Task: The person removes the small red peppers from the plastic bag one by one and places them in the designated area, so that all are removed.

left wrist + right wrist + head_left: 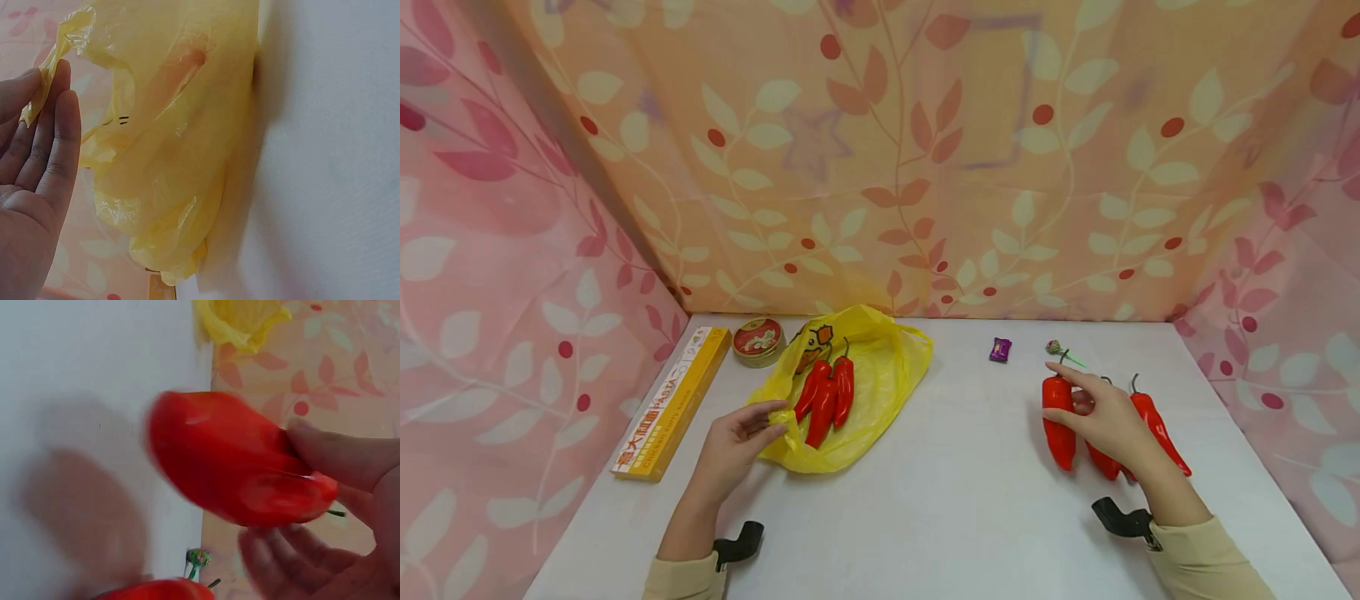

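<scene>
Left side: your left hand (733,450) has its fingers pinched on the near-left rim of a thin, crinkled yellow plastic bag (883,383), which lies on the white desk (940,492). Three glossy red peppers (823,412) rest inside, bunched together. Right side: your right hand (1108,423) has its fingers clamped on a long, glossy red pepper with a dark stem (1060,442), raised off the desk, well apart from the bag. More red peppers (1159,429) lie beside and partly behind that hand.
</scene>
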Demonstrator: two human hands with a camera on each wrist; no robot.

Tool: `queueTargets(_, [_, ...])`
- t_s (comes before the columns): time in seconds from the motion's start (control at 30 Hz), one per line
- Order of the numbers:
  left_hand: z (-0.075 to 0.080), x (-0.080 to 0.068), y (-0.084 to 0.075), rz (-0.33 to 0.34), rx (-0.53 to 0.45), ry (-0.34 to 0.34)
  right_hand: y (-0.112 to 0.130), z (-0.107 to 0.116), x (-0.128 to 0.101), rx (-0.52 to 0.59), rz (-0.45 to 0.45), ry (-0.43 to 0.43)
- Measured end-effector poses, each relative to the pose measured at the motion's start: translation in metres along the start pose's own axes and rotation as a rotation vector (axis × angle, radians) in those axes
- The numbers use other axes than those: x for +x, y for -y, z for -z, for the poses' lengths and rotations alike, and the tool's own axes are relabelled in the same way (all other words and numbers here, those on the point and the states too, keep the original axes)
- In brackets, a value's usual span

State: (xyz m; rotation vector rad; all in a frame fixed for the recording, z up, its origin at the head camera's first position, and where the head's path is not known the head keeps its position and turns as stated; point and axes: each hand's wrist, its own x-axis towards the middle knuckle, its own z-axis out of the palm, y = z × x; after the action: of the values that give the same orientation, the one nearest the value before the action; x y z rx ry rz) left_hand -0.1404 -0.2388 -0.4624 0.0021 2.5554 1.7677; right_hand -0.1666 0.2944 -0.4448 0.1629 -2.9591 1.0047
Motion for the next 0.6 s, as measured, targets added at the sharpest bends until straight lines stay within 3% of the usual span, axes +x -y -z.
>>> queueTargets(0.33, [0.001,-0.002,-0.003,0.018,-0.002,0.0,-0.013,-0.001,0.002,-0.115,-0.01,-0.01])
queueTargets(0.6, [0.001,-0.001,-0.002,0.017,0.003,-0.001,-0.024,-0.003,0.007,-0.193,-0.011,0.031])
